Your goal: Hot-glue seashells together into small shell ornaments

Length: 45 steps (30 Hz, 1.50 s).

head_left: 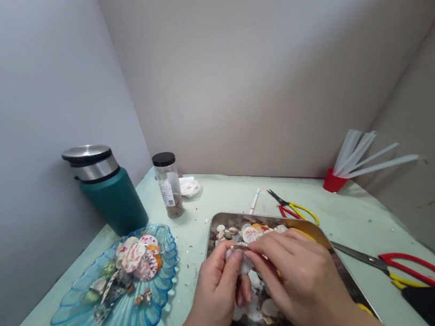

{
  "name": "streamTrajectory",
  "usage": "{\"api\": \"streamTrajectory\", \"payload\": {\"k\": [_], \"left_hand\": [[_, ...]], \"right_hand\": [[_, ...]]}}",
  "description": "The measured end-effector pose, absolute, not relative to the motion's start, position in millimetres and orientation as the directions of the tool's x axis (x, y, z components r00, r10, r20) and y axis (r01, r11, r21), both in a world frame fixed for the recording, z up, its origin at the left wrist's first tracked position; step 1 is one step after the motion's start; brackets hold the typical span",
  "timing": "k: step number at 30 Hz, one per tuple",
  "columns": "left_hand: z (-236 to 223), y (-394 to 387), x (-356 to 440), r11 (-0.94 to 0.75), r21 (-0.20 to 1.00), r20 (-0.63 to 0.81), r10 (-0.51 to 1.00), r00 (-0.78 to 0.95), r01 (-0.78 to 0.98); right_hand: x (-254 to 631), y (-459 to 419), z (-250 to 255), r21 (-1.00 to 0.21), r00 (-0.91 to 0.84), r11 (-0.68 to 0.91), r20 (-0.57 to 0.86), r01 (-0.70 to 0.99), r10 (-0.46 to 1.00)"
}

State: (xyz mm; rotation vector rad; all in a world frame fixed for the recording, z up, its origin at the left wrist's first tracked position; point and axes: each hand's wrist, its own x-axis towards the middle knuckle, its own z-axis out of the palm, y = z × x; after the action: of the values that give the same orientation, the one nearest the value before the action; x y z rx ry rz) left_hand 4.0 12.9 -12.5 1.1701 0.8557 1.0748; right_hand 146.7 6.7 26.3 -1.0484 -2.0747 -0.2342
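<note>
Over the metal tray (pixel 219 218), my left hand (pixel 214 287) and my right hand (pixel 298 276) meet, fingertips together. Between them they pinch a small brownish-white seashell (pixel 239 247), seen nearly edge-on and partly covered by the fingers. Several loose shells lie in the tray below, among them a pale ribbed scallop shell (pixel 249 234). My hands hide much of the tray's middle.
A blue shell-shaped dish (pixel 141 314) with several shells stands at left. Behind it are a teal bottle (pixel 113 199) and a black-lidded jar (pixel 169 186). Small scissors (pixel 294 207), a white pen (pixel 254 201), larger scissors (pixel 385 263) and a red cup of translucent sticks (pixel 334 181) lie around the tray.
</note>
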Motion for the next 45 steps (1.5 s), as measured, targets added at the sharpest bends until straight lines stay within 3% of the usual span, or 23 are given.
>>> {"api": "streamTrajectory", "payload": {"k": [8,20,37,45], "left_hand": [[-11,13,4,0.088,0.967,-0.009,0.95,0.312,-0.24],[-15,10,7,0.019,0.979,0.041,0.956,0.289,-0.202],[-19,6,4,-0.07,0.998,0.07,0.96,0.27,-0.01],[-11,13,5,0.054,0.98,0.003,0.958,0.287,-0.191]], "right_hand": [[139,6,24,-0.115,-0.32,0.607,0.765,0.786,0.558],[135,4,21,-0.091,-0.297,0.575,0.785,0.813,0.544],[139,4,25,-0.089,-0.334,0.581,0.744,0.809,0.579],[144,9,26,-0.125,-0.346,0.609,0.726,0.783,0.594]]}}
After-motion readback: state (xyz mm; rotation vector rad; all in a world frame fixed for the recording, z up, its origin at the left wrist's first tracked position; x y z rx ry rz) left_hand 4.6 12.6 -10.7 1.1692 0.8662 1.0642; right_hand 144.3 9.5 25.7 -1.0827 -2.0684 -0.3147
